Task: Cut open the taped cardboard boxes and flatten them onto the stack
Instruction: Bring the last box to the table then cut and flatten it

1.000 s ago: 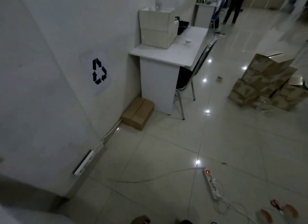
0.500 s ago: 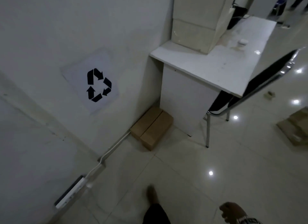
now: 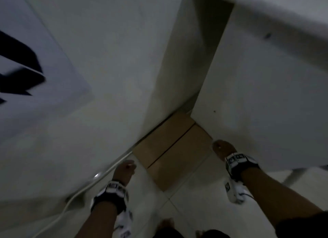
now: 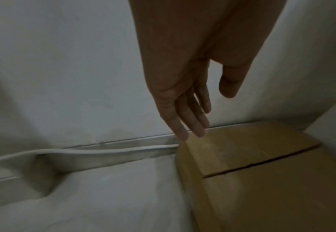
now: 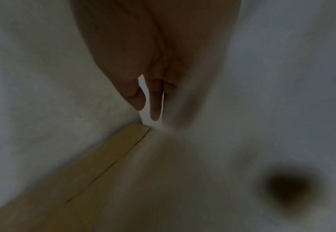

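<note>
A brown cardboard box [image 3: 174, 149] lies on the floor in the corner between the wall and the white desk's side panel, its top flaps meeting in a dark seam. My left hand [image 3: 125, 168] reaches down at the box's left end with fingers straight, tips just above the box's near corner [image 4: 195, 138] in the left wrist view. My right hand [image 3: 221, 149] hangs at the box's right end against the desk panel, fingers [image 5: 155, 102] straight and holding nothing. The box [image 5: 95, 164] runs below it.
A white desk [image 3: 266, 96] overhangs at the right, its side panel touching the box. A white cable conduit [image 4: 103, 152] runs along the wall base to the box. A sheet with a black recycling symbol [image 3: 21, 73] hangs on the wall at left. Pale tiled floor [image 3: 195, 207] lies below.
The view has closed in on the box by the desk. Both hands have come into view and reached down to the box's two ends.
</note>
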